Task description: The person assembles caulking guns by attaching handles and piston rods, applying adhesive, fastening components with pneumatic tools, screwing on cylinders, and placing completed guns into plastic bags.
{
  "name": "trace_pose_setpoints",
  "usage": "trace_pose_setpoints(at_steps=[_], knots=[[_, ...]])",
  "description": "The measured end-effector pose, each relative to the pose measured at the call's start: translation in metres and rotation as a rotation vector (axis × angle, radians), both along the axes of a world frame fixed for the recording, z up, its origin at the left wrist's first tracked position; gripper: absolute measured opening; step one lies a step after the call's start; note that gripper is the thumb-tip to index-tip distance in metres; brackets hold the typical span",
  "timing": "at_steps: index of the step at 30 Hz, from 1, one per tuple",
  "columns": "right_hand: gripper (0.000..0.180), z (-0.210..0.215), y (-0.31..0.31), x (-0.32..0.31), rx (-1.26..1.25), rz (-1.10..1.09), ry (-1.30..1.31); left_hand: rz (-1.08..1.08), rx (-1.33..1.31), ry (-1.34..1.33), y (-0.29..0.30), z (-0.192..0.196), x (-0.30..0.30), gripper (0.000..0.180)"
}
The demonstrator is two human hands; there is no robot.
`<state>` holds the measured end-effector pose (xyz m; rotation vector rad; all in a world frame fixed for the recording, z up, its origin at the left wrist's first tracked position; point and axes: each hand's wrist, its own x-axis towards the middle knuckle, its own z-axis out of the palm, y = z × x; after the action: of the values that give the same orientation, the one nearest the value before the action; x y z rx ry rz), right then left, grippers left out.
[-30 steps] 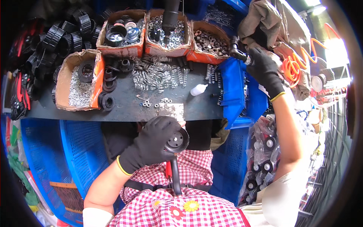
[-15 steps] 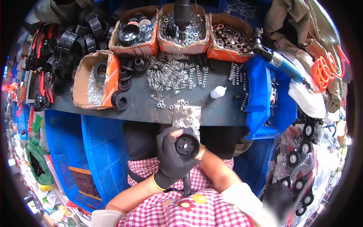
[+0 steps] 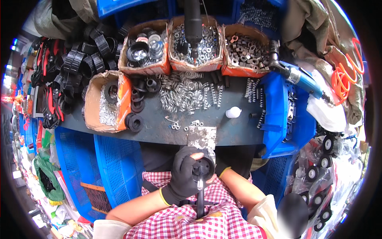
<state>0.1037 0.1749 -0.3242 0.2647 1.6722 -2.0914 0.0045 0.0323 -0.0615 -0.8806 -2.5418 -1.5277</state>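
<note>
My left hand (image 3: 183,173), in a black glove with a yellow cuff, is closed around a round black cup-shaped part (image 3: 208,164). The bare thumb tip presses near its upper rim. Small holes show in the part's face. A dark rod (image 3: 200,205) with a shiny metal piece (image 3: 200,184) near its upper end stands in front of the part and reaches over its face. My right hand (image 3: 212,179) is mostly hidden behind the part, its bare fingertips against the lower right rim. A whitish metal plate (image 3: 202,136) juts from the bench edge just beyond.
Loose springs (image 3: 185,95) lie mid-bench, with a white bottle (image 3: 233,112) to their right. Cardboard boxes of nuts (image 3: 246,49) and washers stand behind. A dark power tool (image 3: 193,24) hangs above. At right are a blue bin (image 3: 274,113) and a blue air tool (image 3: 304,79).
The whole view has shifted, so the bench sits lower. The dark rod's upper end and shiny piece now cross the round part's face, where a small bright centre showed before. Both hands stay on it.
</note>
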Motion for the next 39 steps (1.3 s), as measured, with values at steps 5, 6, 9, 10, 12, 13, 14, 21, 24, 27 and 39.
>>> trace_pose_setpoints(at_steps=[5, 6, 9, 10, 12, 13, 14, 21, 24, 27, 39], knots=[[0.025, 0.255, 0.064, -0.094, 0.804, 1.098, 0.137, -0.716, -0.057, -0.146, -0.021, 0.012, -0.081, 0.067], [0.027, 0.304, 0.074, -0.108, 0.742, 1.144, 0.198, -0.903, -0.085, -0.173, -0.016, 0.015, -0.093, 0.071], [0.017, 0.399, 0.093, -0.188, 0.511, 0.786, 0.617, -1.166, -0.263, -0.288, -0.011, 0.027, -0.109, 0.081], [0.016, 0.394, 0.091, -0.217, 0.889, 0.545, 0.816, -1.176, -0.239, -0.212, -0.012, 0.026, -0.106, 0.081], [0.015, 0.377, 0.087, -0.289, 1.524, 0.37, 0.843, -1.23, -0.243, -0.047, -0.003, 0.038, -0.109, 0.067], [0.018, 0.341, 0.094, -0.318, 1.655, 0.313, 0.807, -1.243, -0.257, -0.025, 0.0, 0.047, -0.118, 0.067], [0.021, 0.316, 0.099, -0.342, 1.781, 0.257, 0.764, -1.266, -0.301, -0.096, 0.003, 0.056, -0.131, 0.071], [0.03, 0.34, 0.086, -0.362, 1.608, 0.595, 0.7, 0.245, -0.173, 0.32, 0.002, 0.135, -0.371, 0.055], [0.031, 0.341, 0.074, -0.367, 1.695, 0.683, 0.513, 0.525, -0.575, 0.324, -0.007, 0.145, -0.479, 0.062], [0.026, 0.31, 0.078, -0.372, 1.773, 0.613, 0.544, 0.346, -0.947, 0.091, 0.013, 0.146, -0.511, 0.058], [0.017, 0.394, 0.067, -0.248, 1.147, 0.387, 0.782, 0.178, 0.64, -0.251, -0.03, 0.109, -0.445, 0.043]])
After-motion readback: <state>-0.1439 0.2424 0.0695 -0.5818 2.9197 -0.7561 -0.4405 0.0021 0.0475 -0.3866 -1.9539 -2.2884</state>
